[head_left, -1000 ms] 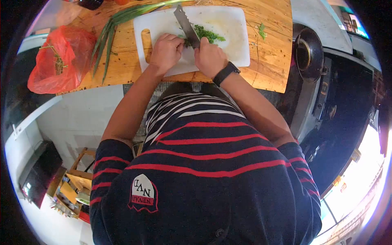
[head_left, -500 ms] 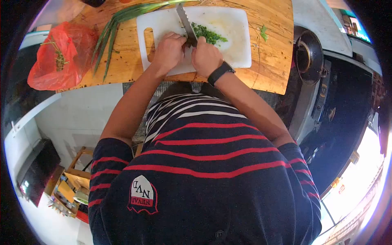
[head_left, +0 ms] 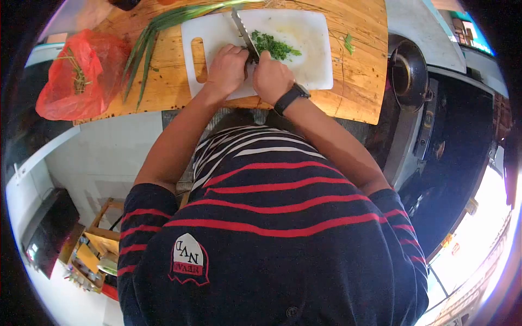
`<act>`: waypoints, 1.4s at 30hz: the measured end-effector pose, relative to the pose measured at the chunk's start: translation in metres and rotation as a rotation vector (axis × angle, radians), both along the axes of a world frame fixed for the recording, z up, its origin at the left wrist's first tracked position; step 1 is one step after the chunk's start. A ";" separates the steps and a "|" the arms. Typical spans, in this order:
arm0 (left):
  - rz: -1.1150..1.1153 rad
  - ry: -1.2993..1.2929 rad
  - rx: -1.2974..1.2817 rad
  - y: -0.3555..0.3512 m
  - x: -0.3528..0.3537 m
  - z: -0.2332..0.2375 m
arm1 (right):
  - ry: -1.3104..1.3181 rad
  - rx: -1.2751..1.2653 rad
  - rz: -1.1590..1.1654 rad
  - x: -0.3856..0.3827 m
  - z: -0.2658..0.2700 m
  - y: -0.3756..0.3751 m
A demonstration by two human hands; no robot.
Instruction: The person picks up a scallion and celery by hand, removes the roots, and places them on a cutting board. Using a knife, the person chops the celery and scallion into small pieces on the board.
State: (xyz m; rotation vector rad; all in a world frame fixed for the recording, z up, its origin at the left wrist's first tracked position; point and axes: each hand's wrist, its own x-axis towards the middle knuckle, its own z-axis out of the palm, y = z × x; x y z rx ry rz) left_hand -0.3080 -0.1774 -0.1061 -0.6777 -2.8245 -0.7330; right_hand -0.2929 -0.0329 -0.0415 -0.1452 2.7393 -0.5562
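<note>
My right hand, with a dark band on its wrist, grips a knife whose blade points away from me over a white cutting board. Close against the blade's left side, my left hand rests on the board with curled fingers. Whatever those fingers press on is mostly hidden; a dark green bit shows between the hands. Finely chopped greens lie in a pile just right of the blade.
Long green onions lie across the wooden table, left of and behind the board. A red plastic bag holding stems sits at the left edge. A loose green leaf lies right of the board. Further right is a dark pan.
The knife and both hands have shifted only slightly, with the blade a little further left in view. The whole scene moved slightly too. Both hands keep their hold.
</note>
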 end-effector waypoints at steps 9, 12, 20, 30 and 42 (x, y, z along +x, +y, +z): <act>0.019 -0.018 -0.007 0.000 -0.001 -0.003 | 0.013 0.010 -0.004 0.000 -0.011 0.002; 0.025 0.024 0.023 -0.001 -0.002 -0.002 | 0.058 -0.041 0.036 -0.002 -0.014 0.003; 0.031 -0.025 0.078 -0.004 -0.004 -0.001 | 0.155 -0.048 0.034 0.002 -0.008 0.001; 0.044 -0.063 0.054 -0.008 0.002 0.000 | 0.088 -0.039 0.001 0.004 -0.011 -0.001; 0.068 -0.016 0.125 -0.008 0.009 -0.004 | 0.124 -0.059 0.018 0.000 -0.014 0.000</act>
